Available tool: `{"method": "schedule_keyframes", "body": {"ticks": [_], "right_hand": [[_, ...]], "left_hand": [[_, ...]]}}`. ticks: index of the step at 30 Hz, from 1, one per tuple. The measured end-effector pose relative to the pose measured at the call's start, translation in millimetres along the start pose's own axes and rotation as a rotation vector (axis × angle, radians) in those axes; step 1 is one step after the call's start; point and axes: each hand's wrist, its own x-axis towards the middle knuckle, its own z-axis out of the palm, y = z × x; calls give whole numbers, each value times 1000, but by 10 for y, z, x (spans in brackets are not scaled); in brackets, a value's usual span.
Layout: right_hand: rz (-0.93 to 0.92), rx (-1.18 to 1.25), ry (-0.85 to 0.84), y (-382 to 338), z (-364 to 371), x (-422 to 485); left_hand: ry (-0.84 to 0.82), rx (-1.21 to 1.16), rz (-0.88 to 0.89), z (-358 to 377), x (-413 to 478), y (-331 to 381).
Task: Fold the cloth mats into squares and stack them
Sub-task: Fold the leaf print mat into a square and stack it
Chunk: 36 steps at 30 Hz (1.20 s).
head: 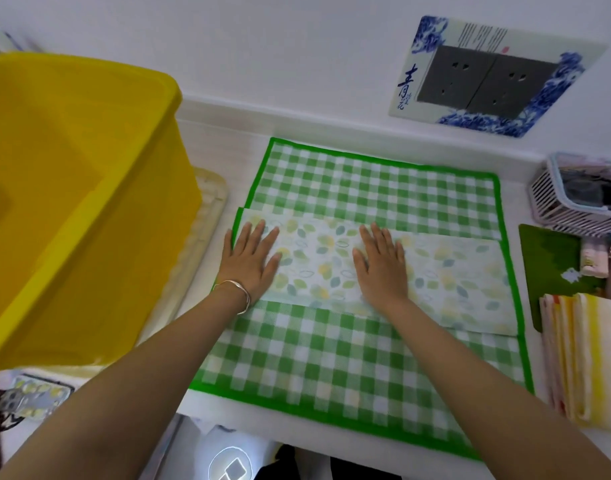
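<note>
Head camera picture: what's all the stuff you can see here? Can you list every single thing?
checked mat: one, green and white, spread flat on the white counter.
leaf-patterned cloth: one, pale with green and yellow leaves, lying as a band across the checked mat's middle.
folded cloths: one pile, yellow and white, counter's right edge.
tub: one, yellow, on the left.
wall sockets: two, grey, in a blue-and-white frame on the wall.
basket: one, pale and slatted, far right.
bracelet: one, silver, on the left wrist.
left hand: flat on the leaf-patterned cloth's left end.
right hand: flat on its middle.
</note>
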Motion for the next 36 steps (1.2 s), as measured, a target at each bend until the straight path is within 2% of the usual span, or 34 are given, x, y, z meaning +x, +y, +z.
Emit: {"method": "schedule_keyframes", "body": {"ticks": [2, 5, 8, 10, 14, 21, 26, 31, 36], "right_hand": [[-14, 143, -18, 10, -75, -42], [-81, 284, -19, -2, -209, -244], [-189, 285, -54, 24, -292, -472], [-295, 252, -92, 83, -306, -577], [-447, 163, -200, 181, -293, -679], [-673, 38, 32, 276, -255, -665], [-629, -21, 132, 515, -403, -550], [-448, -38, 181, 770, -508, -563], [-639, -103, 177, 812, -478, -885]], "left_hand": [[2, -48, 21, -53, 55, 66], [18, -113, 146, -186, 249, 278], [-33, -82, 304, -286, 533, 512], [-68, -60, 336, -317, 688, 622], [-78, -126, 240, -361, 889, 671], [-46, -216, 113, -411, 902, 486], [-75, -467, -14, -415, 650, 343], [-81, -533, 10, -312, 244, 313], [-100, -797, -6, -199, -180, 383]]}}
